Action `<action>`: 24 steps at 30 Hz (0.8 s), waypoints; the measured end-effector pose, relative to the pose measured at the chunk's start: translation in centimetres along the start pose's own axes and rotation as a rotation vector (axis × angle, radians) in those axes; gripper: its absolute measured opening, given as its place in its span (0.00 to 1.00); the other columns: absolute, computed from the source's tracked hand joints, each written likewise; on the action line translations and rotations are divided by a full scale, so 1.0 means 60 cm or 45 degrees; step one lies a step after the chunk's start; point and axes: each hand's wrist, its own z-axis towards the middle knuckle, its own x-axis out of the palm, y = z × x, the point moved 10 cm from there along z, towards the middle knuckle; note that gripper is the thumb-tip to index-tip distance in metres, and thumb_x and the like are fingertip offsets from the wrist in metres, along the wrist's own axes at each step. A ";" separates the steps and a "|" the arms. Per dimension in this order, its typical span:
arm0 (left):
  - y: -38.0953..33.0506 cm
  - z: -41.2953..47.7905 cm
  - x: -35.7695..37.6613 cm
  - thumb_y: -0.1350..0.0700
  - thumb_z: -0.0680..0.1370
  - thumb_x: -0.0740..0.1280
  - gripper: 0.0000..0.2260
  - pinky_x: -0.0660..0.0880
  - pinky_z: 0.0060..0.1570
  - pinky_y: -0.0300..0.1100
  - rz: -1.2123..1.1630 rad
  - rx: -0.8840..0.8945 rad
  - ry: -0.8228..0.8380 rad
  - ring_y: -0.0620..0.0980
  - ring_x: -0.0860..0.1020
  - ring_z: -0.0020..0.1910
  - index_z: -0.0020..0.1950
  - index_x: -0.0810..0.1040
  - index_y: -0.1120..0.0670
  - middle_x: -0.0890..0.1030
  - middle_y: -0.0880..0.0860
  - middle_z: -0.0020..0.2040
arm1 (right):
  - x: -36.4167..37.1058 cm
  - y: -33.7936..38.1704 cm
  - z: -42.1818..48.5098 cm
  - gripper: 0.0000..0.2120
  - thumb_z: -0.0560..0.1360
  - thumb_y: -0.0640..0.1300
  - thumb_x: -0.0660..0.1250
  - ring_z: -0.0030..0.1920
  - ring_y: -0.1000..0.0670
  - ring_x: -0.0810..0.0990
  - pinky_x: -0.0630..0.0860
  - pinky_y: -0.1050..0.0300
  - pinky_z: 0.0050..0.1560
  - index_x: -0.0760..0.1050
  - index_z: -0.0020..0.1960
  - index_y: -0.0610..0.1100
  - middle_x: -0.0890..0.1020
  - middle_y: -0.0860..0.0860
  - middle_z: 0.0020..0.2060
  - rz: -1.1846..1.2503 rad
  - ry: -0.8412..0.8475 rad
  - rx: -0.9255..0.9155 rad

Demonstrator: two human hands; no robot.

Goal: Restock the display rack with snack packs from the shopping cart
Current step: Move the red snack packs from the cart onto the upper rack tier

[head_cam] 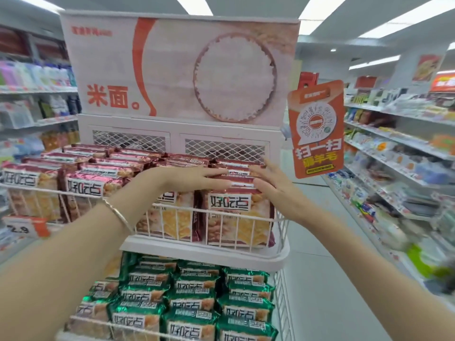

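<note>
Two hands at mid-frame, left hand [197,177] and right hand [273,184] both flat, fingers straight, resting on tops of red packs [236,217], glossy maroon wrappers with white label and biscuit photo, four upright columns in rack [204,253] upper basket, green packs [194,291] in tier below

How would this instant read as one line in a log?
left hand: flat on red snack packs | right hand: flat against same stack | place: upper wire basket | below: green packs

Both arms outstretched, left hand [197,177] and right hand [273,184] flat (fingers straight).
</note>
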 end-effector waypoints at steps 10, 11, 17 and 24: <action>0.051 0.002 -0.018 0.19 0.64 0.36 0.44 0.38 0.75 0.65 0.418 -0.081 -0.272 0.50 0.42 0.81 0.78 0.41 0.32 0.43 0.46 0.82 | 0.052 0.069 -0.001 0.27 0.83 0.61 0.45 0.78 0.43 0.55 0.52 0.39 0.77 0.59 0.78 0.53 0.58 0.46 0.79 -0.911 0.307 0.042; 0.070 -0.001 -0.022 0.19 0.64 0.33 0.43 0.36 0.74 0.66 0.448 -0.122 -0.310 0.50 0.42 0.81 0.78 0.41 0.32 0.43 0.46 0.82 | 0.072 0.078 -0.009 0.30 0.81 0.67 0.41 0.80 0.44 0.51 0.48 0.36 0.77 0.53 0.80 0.58 0.54 0.48 0.80 -0.920 0.294 0.002; 0.103 0.002 -0.017 0.19 0.59 0.27 0.47 0.39 0.73 0.69 0.473 -0.173 -0.388 0.50 0.45 0.81 0.77 0.45 0.30 0.46 0.45 0.82 | 0.097 0.067 -0.006 0.32 0.77 0.69 0.34 0.80 0.47 0.49 0.45 0.35 0.77 0.43 0.79 0.64 0.49 0.52 0.81 -0.969 0.170 -0.069; 0.098 -0.003 -0.014 0.21 0.66 0.30 0.42 0.39 0.73 0.69 0.474 -0.165 -0.456 0.51 0.47 0.81 0.78 0.47 0.31 0.48 0.45 0.82 | 0.101 0.064 -0.002 0.33 0.75 0.70 0.31 0.80 0.48 0.48 0.46 0.36 0.77 0.42 0.79 0.64 0.49 0.54 0.81 -0.970 0.155 -0.055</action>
